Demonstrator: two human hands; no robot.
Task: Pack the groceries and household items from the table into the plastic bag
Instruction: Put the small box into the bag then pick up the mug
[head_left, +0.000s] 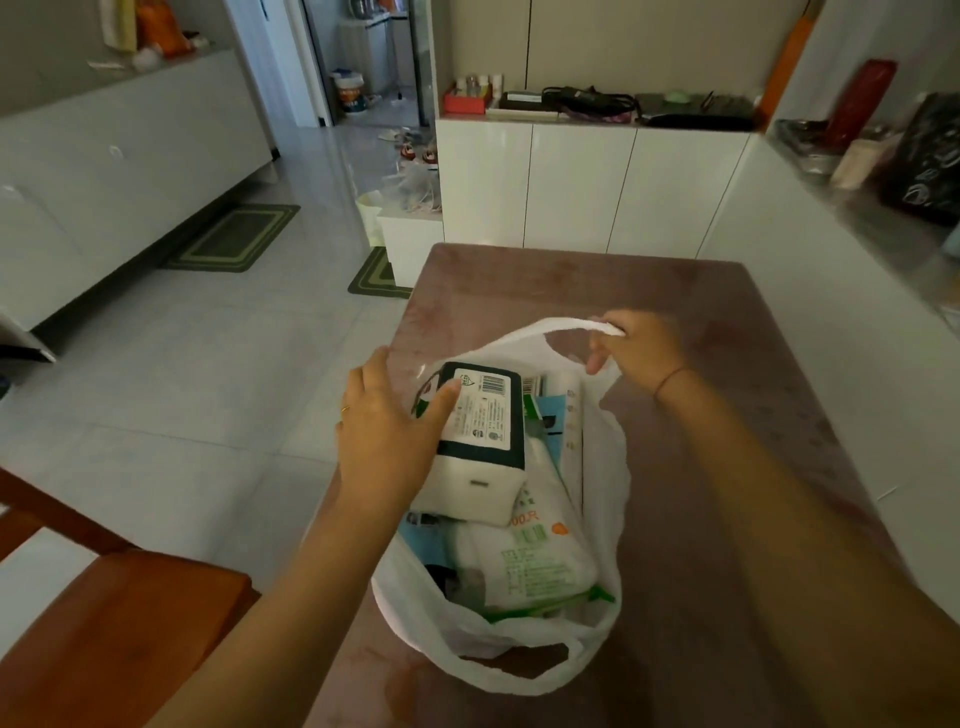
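Note:
A white plastic bag stands open on the reddish-brown table. My right hand pinches the bag's far handle and holds it up. My left hand grips a tissue pack, white with a dark green band and a barcode label, at the bag's mouth. Beneath it inside the bag lie a white packet with green print and blue and white packages. The bag's near handle droops over the table.
A wooden chair stands at the lower left beside the table. White cabinets line the far wall and the right side, with a cluttered counter on the right. Tiled floor with green mats lies to the left.

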